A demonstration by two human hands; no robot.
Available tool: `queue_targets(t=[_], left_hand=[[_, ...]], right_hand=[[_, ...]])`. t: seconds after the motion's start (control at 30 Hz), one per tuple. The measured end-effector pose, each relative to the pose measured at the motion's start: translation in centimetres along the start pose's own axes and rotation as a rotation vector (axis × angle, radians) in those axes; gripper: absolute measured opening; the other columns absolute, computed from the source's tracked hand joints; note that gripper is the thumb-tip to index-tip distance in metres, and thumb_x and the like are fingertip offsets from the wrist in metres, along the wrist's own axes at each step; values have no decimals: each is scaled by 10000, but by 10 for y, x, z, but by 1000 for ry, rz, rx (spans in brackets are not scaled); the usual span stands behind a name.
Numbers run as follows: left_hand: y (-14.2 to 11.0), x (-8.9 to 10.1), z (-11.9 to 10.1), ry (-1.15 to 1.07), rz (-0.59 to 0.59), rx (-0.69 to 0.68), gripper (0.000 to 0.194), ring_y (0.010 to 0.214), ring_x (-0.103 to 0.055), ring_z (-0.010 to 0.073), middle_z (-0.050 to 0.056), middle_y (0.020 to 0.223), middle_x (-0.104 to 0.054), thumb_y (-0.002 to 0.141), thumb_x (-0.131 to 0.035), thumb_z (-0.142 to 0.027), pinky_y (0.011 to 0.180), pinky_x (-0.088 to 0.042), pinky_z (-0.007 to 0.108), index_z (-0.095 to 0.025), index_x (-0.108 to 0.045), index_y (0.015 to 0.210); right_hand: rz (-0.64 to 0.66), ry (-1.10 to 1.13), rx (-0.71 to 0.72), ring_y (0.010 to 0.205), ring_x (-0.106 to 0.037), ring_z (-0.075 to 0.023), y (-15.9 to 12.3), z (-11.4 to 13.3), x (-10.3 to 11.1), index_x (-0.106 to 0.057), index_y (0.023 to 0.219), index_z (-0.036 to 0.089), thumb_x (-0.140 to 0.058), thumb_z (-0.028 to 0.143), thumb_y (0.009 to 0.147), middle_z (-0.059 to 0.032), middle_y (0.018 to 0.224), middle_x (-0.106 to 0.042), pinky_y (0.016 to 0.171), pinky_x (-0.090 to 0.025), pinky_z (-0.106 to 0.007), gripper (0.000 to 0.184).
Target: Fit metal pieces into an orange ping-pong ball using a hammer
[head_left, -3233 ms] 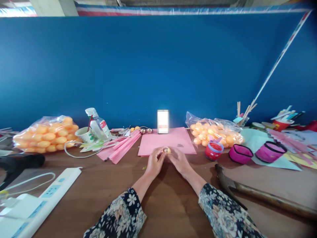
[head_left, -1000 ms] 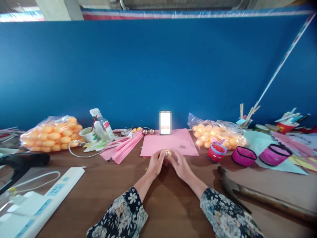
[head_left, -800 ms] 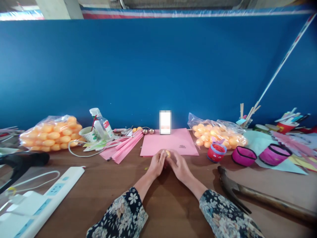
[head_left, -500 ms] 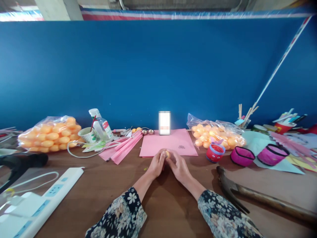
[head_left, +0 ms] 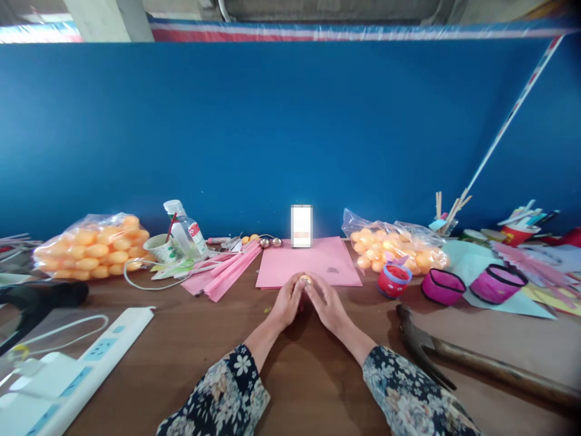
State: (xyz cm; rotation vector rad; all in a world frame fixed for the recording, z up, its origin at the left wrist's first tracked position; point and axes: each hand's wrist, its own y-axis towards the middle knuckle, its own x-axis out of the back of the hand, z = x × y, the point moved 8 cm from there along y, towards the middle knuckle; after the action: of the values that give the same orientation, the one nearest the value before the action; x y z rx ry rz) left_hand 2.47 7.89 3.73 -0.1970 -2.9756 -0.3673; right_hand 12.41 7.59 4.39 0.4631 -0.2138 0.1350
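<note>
My left hand [head_left: 289, 301] and my right hand [head_left: 324, 304] meet at the fingertips over the brown table, just at the front edge of the pink paper [head_left: 304, 257]. Between them they grip a small yellowish round thing [head_left: 308, 279]. Only a bit of it shows among the fingers, so its kind cannot be made out. Both hands are closed around it, with the thumbs mostly hidden. A dark smudge marks the paper's right side, and a bright white upright rectangle [head_left: 302, 225] is behind it.
Bags of orange balls stand left [head_left: 93, 248] and right [head_left: 394, 245]. A claw hammer [head_left: 494, 366] lies at right, near two magenta fabric rings [head_left: 443, 286] and a red cup [head_left: 394, 280]. Left are a power strip [head_left: 102, 348], folded pink strips [head_left: 227, 272] and a bottle [head_left: 185, 233].
The fingers have shifted slightly around the small yellowish thing, and less of it seems to show. The hands stay in the same place, and the view has tipped a little.
</note>
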Motion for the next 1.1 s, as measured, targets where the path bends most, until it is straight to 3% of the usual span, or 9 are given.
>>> queue_targets(t=[0.3, 0.57, 1.1], left_hand=[[-3, -3, -2, 21, 6, 3, 436, 386, -407, 75, -40, 535, -452, 839, -269, -491, 362, -348, 196, -141, -501, 956], [-2, -3, 4, 47, 20, 24, 446, 362, -408, 72, -51, 502, -427, 825, -289, -510, 355, -340, 193, -134, -518, 899], [-3, -11, -7, 49, 120, -42, 403, 413, -427, 64, -31, 603, -478, 818, -358, -468, 388, -368, 185, -131, -508, 981]], right_hand=[[9, 146, -64, 874, -584, -183, 5, -2, 2, -569, 1027, 186, -426, 382, 838, -54, 972, -630, 789, -473, -304, 307], [46, 74, 1, 889, -571, -178, 2, 14, 1, -567, 1011, 194, -395, 348, 856, -49, 962, -623, 813, -457, -301, 278], [36, 143, -74, 649, -575, -146, 5, -5, 4, -552, 963, 186, -427, 377, 829, -33, 810, -621, 613, -488, -265, 264]])
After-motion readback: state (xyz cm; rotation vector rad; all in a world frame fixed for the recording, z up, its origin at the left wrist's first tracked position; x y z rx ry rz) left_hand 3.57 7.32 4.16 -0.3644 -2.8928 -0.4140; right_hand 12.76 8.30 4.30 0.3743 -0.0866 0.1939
